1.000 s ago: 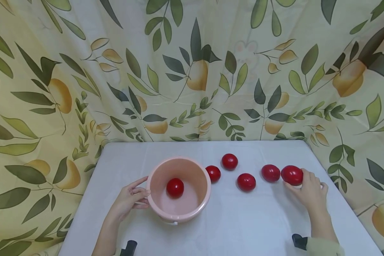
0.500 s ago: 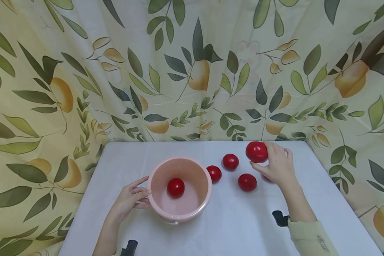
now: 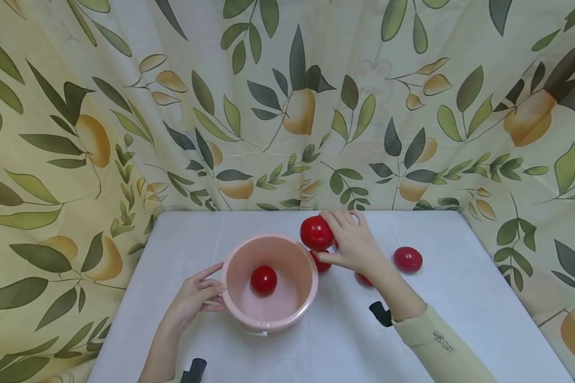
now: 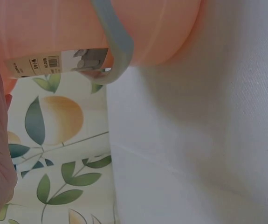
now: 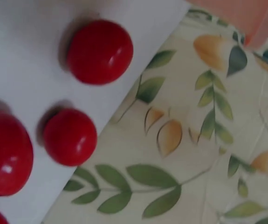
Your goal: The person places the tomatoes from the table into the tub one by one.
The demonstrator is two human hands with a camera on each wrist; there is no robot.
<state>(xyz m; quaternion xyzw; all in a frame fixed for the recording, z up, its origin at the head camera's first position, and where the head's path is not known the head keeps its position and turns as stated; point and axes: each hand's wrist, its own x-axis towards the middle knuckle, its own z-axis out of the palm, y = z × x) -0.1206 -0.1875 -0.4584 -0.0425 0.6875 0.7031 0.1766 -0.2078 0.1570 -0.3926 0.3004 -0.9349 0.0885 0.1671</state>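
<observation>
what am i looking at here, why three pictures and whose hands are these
No machine here: a person works with two bare hands and wears three cameras. The wide picture comes from the head camera, looking down at a white table in front of a leaf-print curtain. The other two come from cameras on the wrists, so they look close and tilted.

The left hand rests against the side of a pink bowl, which has one red ball inside. The right hand holds another red ball in the air just beyond the bowl's far rim. More red balls lie on the table, one off to the right; the right wrist view shows some of them close up.
</observation>
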